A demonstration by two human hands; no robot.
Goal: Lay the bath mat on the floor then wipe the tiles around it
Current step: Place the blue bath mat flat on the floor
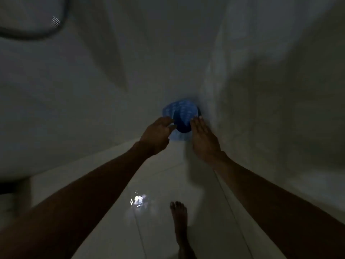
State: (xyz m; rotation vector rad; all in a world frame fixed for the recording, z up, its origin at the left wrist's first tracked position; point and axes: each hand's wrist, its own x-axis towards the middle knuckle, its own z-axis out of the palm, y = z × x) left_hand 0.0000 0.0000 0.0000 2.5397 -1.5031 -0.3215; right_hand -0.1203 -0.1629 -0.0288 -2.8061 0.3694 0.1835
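The blue bath mat [182, 113], bundled upright in the far corner where floor meets wall, stands just beyond both hands, the left hand [155, 136] loosely curled at its left edge, the right hand [203, 137] flat-fingered against its right side, neither gripping.

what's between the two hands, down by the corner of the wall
In the head view, a rolled blue patterned bath mat stands between the left hand and the right hand. Both hands' fingertips reach its sides.
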